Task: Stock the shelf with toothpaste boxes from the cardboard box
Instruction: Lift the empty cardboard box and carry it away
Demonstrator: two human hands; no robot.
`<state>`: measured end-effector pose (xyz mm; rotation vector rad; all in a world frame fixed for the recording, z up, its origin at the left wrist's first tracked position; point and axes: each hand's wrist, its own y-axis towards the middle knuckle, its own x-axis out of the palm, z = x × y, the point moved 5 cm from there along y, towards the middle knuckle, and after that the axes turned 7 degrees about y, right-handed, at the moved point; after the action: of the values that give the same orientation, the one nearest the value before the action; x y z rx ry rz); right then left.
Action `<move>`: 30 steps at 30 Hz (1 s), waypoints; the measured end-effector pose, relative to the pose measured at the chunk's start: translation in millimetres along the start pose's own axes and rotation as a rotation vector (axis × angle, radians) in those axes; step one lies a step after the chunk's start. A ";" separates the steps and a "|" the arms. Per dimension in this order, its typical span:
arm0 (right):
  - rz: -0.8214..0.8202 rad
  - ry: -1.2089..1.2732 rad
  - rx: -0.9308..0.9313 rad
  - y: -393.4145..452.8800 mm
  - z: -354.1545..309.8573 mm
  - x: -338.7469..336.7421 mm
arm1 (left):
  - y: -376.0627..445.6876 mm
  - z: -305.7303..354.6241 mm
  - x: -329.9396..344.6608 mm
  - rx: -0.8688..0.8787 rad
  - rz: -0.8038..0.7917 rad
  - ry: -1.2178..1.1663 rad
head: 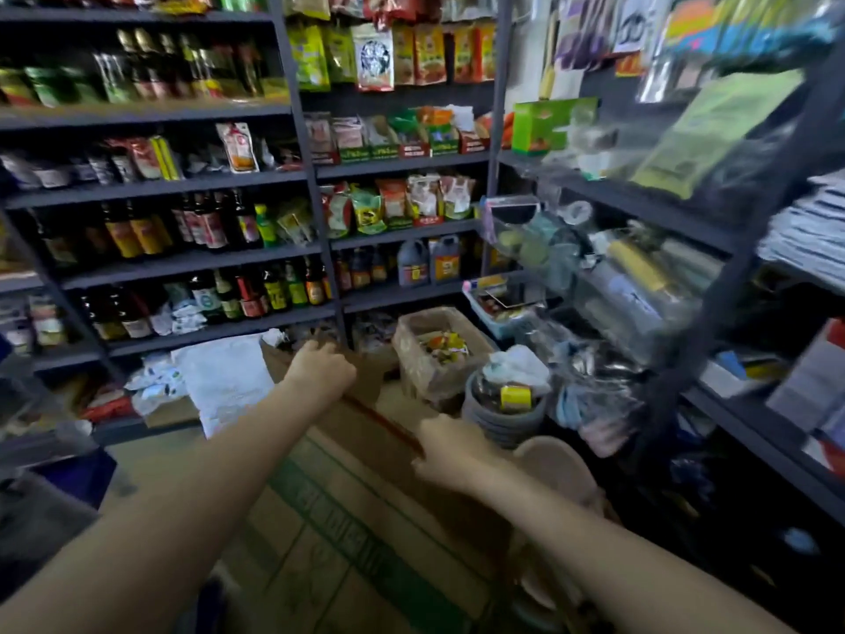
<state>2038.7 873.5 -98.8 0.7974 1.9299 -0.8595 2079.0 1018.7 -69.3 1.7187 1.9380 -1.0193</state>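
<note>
Cardboard box (347, 510) closed, low in the near centre, both hands on its taped top seam; no toothpaste boxes on show yet.

Left hand (320, 366) is curled over the far end of the top, seemingly gripping a flap edge; right hand (450, 453) presses on the red tape strip (384, 421) nearer in, fingers blurred, so I cannot tell if it pinches the tape. Step looks like opening: best to hold the far flap steady and peel or split along the seam, pulling toward the body, not sideways. Room is tight. Stacked grey basins (503, 416) and a smaller open carton (434, 354) sit just beside the box's far right; a dark shelf upright (727, 276) crowds the right. Floor at near left looks freer for flaps to swing.
</note>
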 end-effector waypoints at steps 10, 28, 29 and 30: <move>-0.100 -0.025 -0.040 282.2 -32.9 -92.7 | 216.4 -171.5 67.4 -0.090 0.035 -0.062; 0.217 -0.195 0.248 557.6 71.4 -242.9 | 564.1 -275.3 -8.1 0.006 0.366 -0.062; 0.208 -0.171 0.253 571.8 84.7 -240.1 | 585.4 -267.5 -4.1 0.026 0.352 -0.070; 0.185 -0.148 0.259 585.7 97.7 -235.0 | 606.9 -257.9 2.4 0.051 0.327 -0.080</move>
<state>2644.2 1075.8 -82.4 1.0178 1.6074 -1.0366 2711.6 1204.7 -64.7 1.9117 1.5281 -1.0030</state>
